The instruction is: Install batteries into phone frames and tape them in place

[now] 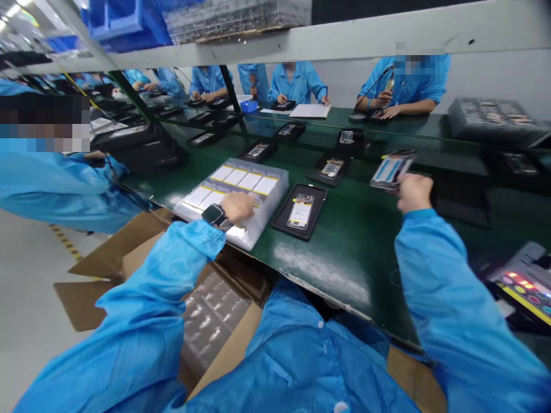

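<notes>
My left hand point(237, 206) rests on a stack of clear plastic trays point(275, 198) that hold white and yellow flat parts; a dark watch sits on that wrist. My right hand point(414, 192) is raised over the green belt and grips a phone-shaped part point(391, 169), blurred by motion. Between my hands a black carrier tray point(279, 221) lies on the belt with an open phone in it.
More black carriers with phones point(330, 169) trail along the green belt point(365, 252). People in blue coats sit across the belt and at my left. An open cardboard box point(215, 310) with clear trays stands below. A device with lit buttons point(523, 284) is at right.
</notes>
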Demonstrator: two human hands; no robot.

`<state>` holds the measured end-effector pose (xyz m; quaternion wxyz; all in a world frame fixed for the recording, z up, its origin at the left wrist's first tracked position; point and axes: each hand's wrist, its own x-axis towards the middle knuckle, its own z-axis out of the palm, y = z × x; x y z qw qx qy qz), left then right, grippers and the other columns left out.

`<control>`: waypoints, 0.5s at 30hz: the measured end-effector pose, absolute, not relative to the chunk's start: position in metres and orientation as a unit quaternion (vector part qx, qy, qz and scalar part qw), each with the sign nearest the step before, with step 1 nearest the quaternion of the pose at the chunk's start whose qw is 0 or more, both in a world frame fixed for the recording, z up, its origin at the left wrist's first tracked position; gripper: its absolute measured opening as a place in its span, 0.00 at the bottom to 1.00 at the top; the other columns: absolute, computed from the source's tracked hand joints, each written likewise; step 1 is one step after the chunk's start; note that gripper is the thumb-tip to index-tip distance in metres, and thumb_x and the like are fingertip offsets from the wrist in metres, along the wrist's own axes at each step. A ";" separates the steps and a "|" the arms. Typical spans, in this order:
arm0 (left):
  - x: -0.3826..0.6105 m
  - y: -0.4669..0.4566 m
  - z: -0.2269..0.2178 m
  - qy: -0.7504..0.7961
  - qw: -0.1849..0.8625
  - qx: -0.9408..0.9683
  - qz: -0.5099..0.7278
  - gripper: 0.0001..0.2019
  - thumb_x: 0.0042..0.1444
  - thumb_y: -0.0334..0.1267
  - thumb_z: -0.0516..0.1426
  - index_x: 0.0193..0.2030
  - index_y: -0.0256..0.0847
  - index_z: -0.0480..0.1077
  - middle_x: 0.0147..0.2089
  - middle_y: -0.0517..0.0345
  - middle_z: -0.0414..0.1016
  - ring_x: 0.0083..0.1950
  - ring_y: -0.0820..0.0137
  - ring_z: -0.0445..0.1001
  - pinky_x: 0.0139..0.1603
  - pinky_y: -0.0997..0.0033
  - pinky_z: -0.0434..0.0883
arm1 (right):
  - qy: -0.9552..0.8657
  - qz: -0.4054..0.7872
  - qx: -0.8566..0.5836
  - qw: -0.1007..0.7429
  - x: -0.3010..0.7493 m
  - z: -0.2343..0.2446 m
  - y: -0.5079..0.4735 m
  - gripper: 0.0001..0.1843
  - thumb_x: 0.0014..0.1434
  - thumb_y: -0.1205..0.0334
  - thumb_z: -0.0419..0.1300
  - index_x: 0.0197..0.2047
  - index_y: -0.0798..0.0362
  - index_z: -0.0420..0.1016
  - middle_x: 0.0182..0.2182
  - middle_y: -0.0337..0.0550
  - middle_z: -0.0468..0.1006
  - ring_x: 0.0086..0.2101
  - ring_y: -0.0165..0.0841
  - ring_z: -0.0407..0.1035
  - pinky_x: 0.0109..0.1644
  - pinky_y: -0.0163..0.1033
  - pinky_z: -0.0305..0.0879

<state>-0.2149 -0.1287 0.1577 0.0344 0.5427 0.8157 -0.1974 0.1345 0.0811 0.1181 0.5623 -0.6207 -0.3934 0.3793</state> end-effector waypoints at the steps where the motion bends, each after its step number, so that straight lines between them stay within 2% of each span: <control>1: -0.218 -0.135 0.161 0.819 0.018 0.539 -0.197 0.15 0.60 0.33 0.56 0.48 0.30 0.80 0.49 0.28 0.81 0.53 0.45 0.81 0.48 0.57 0.74 | -0.385 0.413 -0.613 0.552 0.128 0.106 0.071 0.06 0.60 0.75 0.56 0.33 0.58 0.71 0.34 0.49 0.78 0.29 0.29 0.73 0.32 0.39 0.70; 4: -0.233 -0.149 0.170 0.840 -0.038 0.519 -0.153 0.14 0.59 0.31 0.53 0.45 0.31 0.78 0.48 0.28 0.81 0.51 0.45 0.80 0.47 0.55 0.74 | -0.363 0.546 -0.548 0.518 0.122 0.071 0.037 0.06 0.55 0.75 0.59 0.33 0.56 0.74 0.27 0.44 0.78 0.27 0.33 0.74 0.33 0.42 0.76; 7: -0.235 -0.146 0.167 0.852 -0.026 0.523 0.027 0.08 0.57 0.35 0.55 0.37 0.36 0.75 0.42 0.37 0.82 0.45 0.49 0.81 0.43 0.56 0.75 | -0.343 0.636 -0.477 0.500 0.128 0.044 0.003 0.06 0.50 0.69 0.65 0.34 0.53 0.77 0.27 0.44 0.80 0.29 0.37 0.76 0.35 0.45 0.77; 9: -0.215 -0.129 0.153 0.807 0.077 0.546 0.213 0.07 0.56 0.40 0.57 0.34 0.38 0.72 0.36 0.45 0.82 0.39 0.56 0.80 0.37 0.63 0.76 | -0.341 0.648 -0.463 0.499 0.135 0.031 -0.015 0.09 0.47 0.65 0.68 0.35 0.53 0.77 0.28 0.43 0.81 0.30 0.37 0.76 0.36 0.44 0.77; 11: -0.177 -0.104 0.130 0.712 0.232 0.551 0.368 0.12 0.54 0.46 0.60 0.35 0.38 0.72 0.33 0.51 0.80 0.31 0.64 0.77 0.28 0.70 0.74 | -0.346 0.648 -0.457 0.501 0.141 0.022 -0.027 0.12 0.46 0.61 0.69 0.36 0.53 0.77 0.30 0.43 0.82 0.30 0.37 0.76 0.37 0.43 0.76; 13: -0.130 -0.077 0.104 0.618 0.372 0.542 0.431 0.17 0.50 0.51 0.64 0.36 0.37 0.73 0.31 0.54 0.79 0.27 0.69 0.74 0.24 0.73 0.72 | -0.353 0.639 -0.455 0.510 0.147 0.014 -0.035 0.16 0.46 0.57 0.71 0.38 0.52 0.77 0.31 0.42 0.82 0.31 0.36 0.76 0.37 0.42 0.74; 15: -0.087 -0.053 0.081 0.554 0.464 0.534 0.439 0.20 0.47 0.51 0.67 0.37 0.36 0.74 0.30 0.55 0.79 0.27 0.71 0.73 0.23 0.74 0.72 | -0.359 0.626 -0.453 0.524 0.151 0.008 -0.039 0.19 0.46 0.54 0.72 0.40 0.51 0.76 0.30 0.40 0.82 0.30 0.35 0.75 0.37 0.40 0.72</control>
